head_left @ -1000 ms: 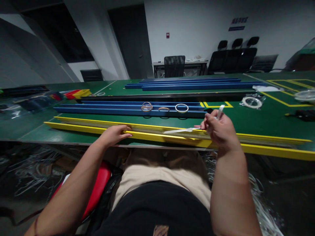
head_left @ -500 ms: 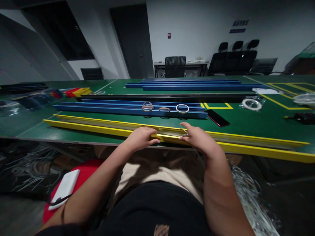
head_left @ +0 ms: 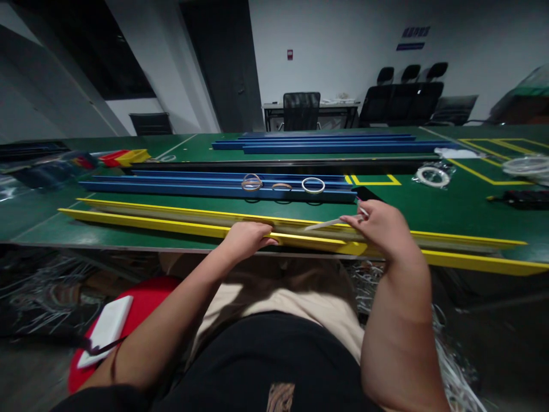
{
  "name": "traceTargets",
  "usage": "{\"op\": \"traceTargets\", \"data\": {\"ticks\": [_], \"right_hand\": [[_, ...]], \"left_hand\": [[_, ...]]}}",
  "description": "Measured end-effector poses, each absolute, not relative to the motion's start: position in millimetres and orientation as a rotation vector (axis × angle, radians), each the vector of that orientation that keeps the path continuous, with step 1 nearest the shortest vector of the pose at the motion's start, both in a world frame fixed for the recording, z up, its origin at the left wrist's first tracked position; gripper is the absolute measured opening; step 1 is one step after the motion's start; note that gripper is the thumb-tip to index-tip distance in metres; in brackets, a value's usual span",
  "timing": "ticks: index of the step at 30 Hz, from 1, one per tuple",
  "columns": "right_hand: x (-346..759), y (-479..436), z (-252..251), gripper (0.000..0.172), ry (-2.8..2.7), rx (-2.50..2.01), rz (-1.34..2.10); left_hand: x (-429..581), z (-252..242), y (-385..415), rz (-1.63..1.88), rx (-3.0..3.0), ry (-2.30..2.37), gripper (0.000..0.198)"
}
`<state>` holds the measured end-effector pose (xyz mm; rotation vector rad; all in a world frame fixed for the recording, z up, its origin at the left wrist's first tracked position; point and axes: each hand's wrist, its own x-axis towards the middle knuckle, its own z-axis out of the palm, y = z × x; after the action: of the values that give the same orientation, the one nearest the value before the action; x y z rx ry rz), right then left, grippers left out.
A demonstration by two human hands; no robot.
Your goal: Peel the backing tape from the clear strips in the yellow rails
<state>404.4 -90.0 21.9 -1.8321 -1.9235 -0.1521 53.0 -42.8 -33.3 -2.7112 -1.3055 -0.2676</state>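
A long yellow channel (head_left: 171,220) lies across the near edge of the green table. My left hand (head_left: 249,237) is closed on its front wall, near the middle. My right hand (head_left: 380,223) is pinched on a thin whitish strip (head_left: 326,224), raised just over the channel, its free end pointing left into the groove. Behind, a blue channel (head_left: 193,189) carries a white tape roll (head_left: 313,185) and brownish rolls (head_left: 251,182). A dark phone (head_left: 369,194) is partly hidden behind my right hand.
Farther back lie a black bar (head_left: 278,166) and more blue channels (head_left: 334,148). A wrapped white roll (head_left: 433,176) sits at the right, red and yellow bins (head_left: 132,157) at the left. A red stool (head_left: 146,286) bears a white box (head_left: 107,329) below the table.
My right hand has moved right and a little up, drawing the whitish strip out to the right. My left hand stays on the yellow channel. The view has shifted slightly.
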Motion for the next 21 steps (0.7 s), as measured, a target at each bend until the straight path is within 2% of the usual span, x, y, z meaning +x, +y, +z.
{"op": "traceTargets", "data": {"ticks": [3,6,13,15,21], "right_hand": [[427.3,-93.0,22.4,0.043,-1.836,-1.743,-0.283],[431.5,-95.2,23.6,0.039,-1.787,-1.594,-0.230],[377.5,-92.5,21.2,0.029,-1.430,-1.154,0.631],[363.2,-89.3,19.3,0.028,-1.442,-1.109,0.756],[342.2,-80.6,9.5,0.025,-2.076,-1.560,0.445]], "left_hand": [[29.2,-35.1,-38.0,-0.290,-2.705,-1.335,0.044],[-7.4,-36.9,-29.3,-0.254,-2.693,-1.378,0.047],[-56.9,-28.6,-19.7,-0.227,-2.726,-1.530,0.053],[-53.5,-22.8,-23.4,-0.242,-2.733,-1.555,0.052],[-25.1,-10.8,-42.3,-0.342,-2.761,-1.519,0.046]]}}
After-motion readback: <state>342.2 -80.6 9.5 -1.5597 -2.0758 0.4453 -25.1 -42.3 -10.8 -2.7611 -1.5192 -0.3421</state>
